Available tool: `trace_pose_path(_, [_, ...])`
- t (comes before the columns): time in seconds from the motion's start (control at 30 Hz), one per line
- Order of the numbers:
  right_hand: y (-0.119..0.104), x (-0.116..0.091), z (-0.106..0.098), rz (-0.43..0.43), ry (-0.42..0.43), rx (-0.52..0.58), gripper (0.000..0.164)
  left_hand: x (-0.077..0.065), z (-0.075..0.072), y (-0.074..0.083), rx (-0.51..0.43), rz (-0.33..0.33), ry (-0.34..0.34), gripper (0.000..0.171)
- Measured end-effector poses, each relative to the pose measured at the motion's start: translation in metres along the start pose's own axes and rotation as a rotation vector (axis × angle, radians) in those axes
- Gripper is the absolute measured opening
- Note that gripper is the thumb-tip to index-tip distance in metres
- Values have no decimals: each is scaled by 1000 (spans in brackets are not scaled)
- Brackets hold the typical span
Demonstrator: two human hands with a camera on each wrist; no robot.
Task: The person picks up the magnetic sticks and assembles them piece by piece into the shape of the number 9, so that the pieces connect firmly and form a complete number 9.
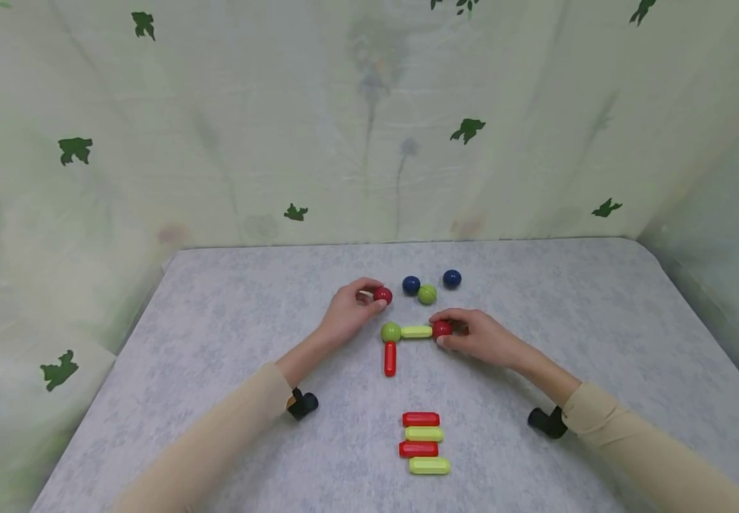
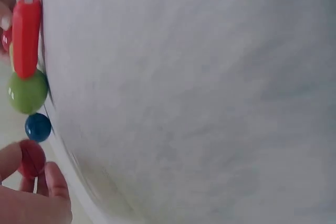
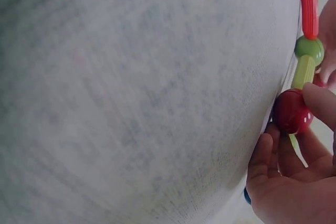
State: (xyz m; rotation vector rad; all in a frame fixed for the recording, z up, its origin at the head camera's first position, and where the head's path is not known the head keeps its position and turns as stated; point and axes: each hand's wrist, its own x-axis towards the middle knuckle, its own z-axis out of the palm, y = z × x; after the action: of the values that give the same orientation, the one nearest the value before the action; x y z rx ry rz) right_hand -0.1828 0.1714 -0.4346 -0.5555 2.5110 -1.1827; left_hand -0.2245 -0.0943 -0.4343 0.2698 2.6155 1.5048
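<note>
My left hand (image 1: 351, 311) pinches a red ball (image 1: 383, 296) between thumb and fingers, just left of the loose balls. With its thumb and fingers my right hand (image 1: 481, 338) holds another red ball (image 1: 442, 329), at the right end of a yellow-green stick (image 1: 417, 332). That stick's left end meets a green ball (image 1: 391, 332). From the green ball a red stick (image 1: 390, 359) points toward me, forming a corner. In the right wrist view the held red ball (image 3: 292, 110) lines up with the yellow-green stick (image 3: 303, 72).
Behind the hands lie two dark blue balls (image 1: 452, 278) and a ridged green ball (image 1: 427, 293). Nearer to me, several loose red and yellow-green sticks (image 1: 430, 466) lie in a stacked row. A leaf-patterned curtain (image 1: 369, 142) hangs behind the grey table (image 1: 228, 320).
</note>
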Motion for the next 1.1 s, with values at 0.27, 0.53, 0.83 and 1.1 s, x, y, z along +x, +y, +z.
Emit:
trace_pose_path(0.27, [0,-1,1,-4,9,1,36,-43,-13,-4,-76,-6,43,34])
trace_pose_path(0.53, [1,-1,1,-3,11,-1,36,-88,-10,-1,-131,-135,-112,30])
trace_pose_path(0.83, [-2,-1,0,-1,7,-4,37,-114,4,9,-74,-85,-244,30])
trace_pose_path(1.1, [-18,-5,-1,-68,73,-135,36,-115,10,10,-83,-104,-204,29])
